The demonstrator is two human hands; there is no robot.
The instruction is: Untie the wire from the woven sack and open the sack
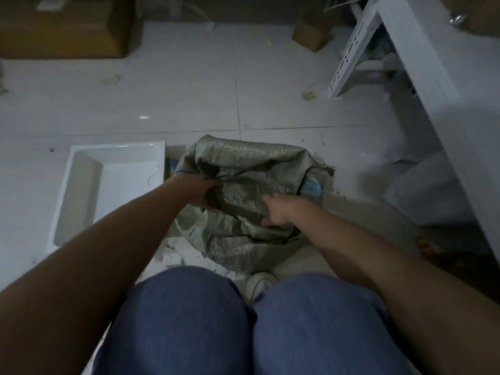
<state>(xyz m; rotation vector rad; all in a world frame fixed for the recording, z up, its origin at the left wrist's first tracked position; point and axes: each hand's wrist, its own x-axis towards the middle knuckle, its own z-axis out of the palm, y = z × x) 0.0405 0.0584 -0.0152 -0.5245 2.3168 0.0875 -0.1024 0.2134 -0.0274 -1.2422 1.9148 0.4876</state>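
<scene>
While you crouch over the sack (243,182) on the floor just right of the white tray (81,190), your left hand (198,192) and right hand (278,211) each clutch its crumpled fabric.

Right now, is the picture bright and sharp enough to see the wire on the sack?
Head view: dim and soft, edges bent by the wide lens; both hands, left hand and right hand, grip the crumpled sack; no wire can be made out; small glare on the floor.
</scene>
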